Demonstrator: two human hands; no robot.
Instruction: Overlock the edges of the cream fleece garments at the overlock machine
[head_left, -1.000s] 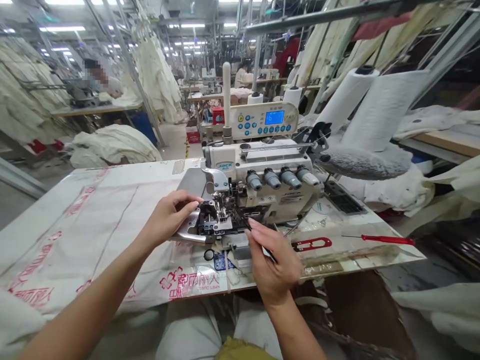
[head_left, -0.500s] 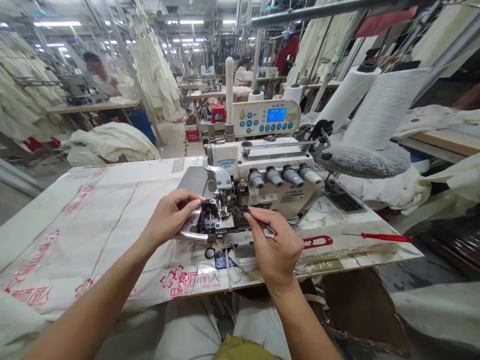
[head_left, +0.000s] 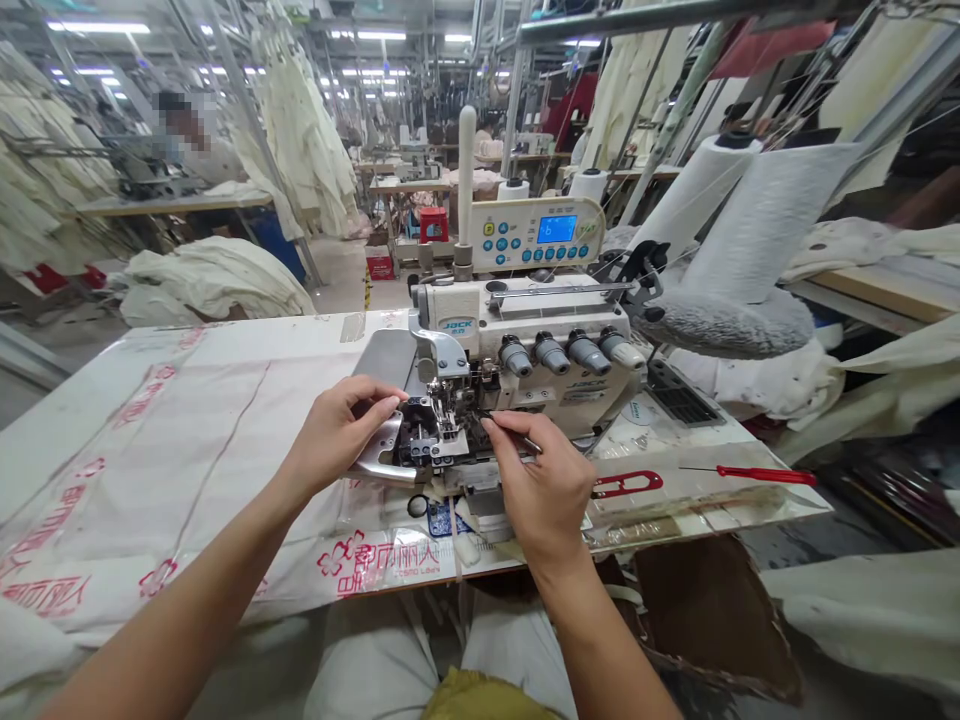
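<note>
A white overlock sewing machine stands before me with its front opened, so the needle and looper parts show. At the left of these parts, my left hand is closed in a pinch by the metal plate; whatever its fingertips hold is too small to make out. My right hand is closed on a thin metal tool, which looks like tweezers. Its fingertips are close to the looper area from the right, and the tool's tip is hard to see among the dark parts.
On the table's right lie a red flat slotted piece and a red-handled screwdriver. Printed plastic sheeting covers the left side. Large white thread cones stand at the right. A person sits farther back.
My right hand has shifted slightly left, closer to the looper parts. My left hand stays nearly where it was. The view has turned a little.
</note>
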